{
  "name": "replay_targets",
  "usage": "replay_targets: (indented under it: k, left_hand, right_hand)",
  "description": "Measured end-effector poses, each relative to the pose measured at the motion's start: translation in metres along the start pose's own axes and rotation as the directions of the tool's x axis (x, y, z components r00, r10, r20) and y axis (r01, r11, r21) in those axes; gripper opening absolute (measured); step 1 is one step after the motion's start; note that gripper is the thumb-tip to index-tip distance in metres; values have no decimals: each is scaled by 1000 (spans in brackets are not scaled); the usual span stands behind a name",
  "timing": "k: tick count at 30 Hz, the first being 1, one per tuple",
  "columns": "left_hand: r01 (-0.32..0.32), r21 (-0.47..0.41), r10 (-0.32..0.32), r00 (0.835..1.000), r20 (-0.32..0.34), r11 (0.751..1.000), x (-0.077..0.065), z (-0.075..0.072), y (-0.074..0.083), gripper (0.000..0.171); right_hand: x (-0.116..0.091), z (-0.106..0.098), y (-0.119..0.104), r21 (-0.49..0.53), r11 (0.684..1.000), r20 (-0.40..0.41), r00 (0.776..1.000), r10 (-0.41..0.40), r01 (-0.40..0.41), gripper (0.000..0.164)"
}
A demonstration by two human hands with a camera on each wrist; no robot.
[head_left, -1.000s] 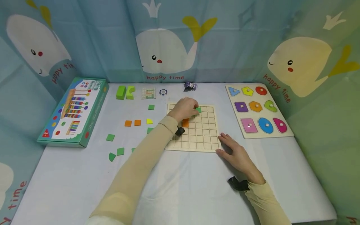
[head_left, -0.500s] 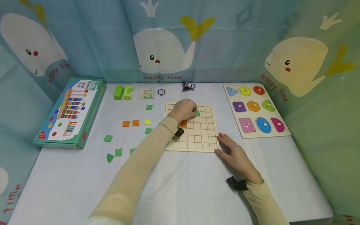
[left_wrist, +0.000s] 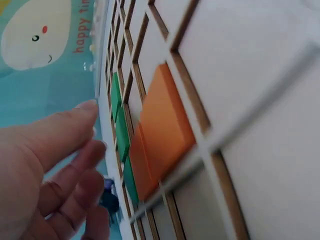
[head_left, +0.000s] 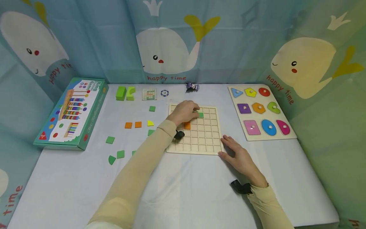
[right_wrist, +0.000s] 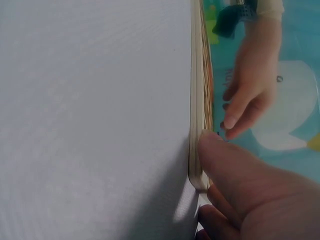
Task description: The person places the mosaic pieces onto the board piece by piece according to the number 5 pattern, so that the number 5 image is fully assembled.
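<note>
A wooden grid board [head_left: 201, 140] lies on the table, with an orange square tile [head_left: 187, 125] and a green square tile [head_left: 200, 115] set in its cells. My left hand [head_left: 184, 112] is over the board's upper part, beside the green tile, and covers some cells. In the left wrist view its thumb and loosely bent fingers hold nothing, with a row of green tiles [left_wrist: 121, 132] and orange tiles [left_wrist: 167, 115] next to them. My right hand [head_left: 240, 157] rests at the board's lower right corner, its thumb [right_wrist: 215, 150] touching the rim.
Loose green tiles [head_left: 120, 154], orange tiles [head_left: 138, 124] and a yellow quarter-round [head_left: 150, 123] lie left of the board. A boxed game [head_left: 71, 114] stands far left, a shape puzzle [head_left: 251, 130] right. Green blocks [head_left: 121, 93], a pattern card [head_left: 149, 94] and a chip [head_left: 164, 93] sit behind.
The left fingers have let go of the green tile, which now lies in the board, and the hand has drawn back slightly left. The right hand stays at the corner.
</note>
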State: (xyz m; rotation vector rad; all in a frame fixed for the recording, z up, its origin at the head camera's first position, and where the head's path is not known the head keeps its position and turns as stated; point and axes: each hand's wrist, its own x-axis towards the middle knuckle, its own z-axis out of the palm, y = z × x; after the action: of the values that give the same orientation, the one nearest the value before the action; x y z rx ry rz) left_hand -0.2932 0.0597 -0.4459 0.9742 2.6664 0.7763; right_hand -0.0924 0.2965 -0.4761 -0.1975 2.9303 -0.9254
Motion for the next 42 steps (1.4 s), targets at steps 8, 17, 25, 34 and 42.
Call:
replay_targets:
  k: [8, 17, 25, 34, 42]
  left_hand:
    - [-10, -165, 6, 1000, -24, 986, -21, -13, -13, 31]
    - [18, -152, -29, 997, -71, 988, -48, -39, -32, 32]
    - [159, -98, -172, 975, -140, 982, -71, -58, -71, 29]
    - [248, -93, -258, 959, -117, 964, -91, -71, -101, 41]
    - [312, -4, -312, 950, -3, 950, -100, -85, -113, 54]
  right_hand:
    - [-1, -2, 0, 4, 1000, 2, 1000, 5, -5, 69]
    - [-1, -2, 2, 9, 1000, 2, 1000, 17, -17, 71]
    - [-2, -1, 2, 2, 1000, -2, 1000, 20, -20, 70]
    - [-2, 0, 0, 9, 1000, 0, 1000, 20, -20, 69]
    - [1, 0, 0, 12, 1000, 1, 1000, 10, -10, 69]
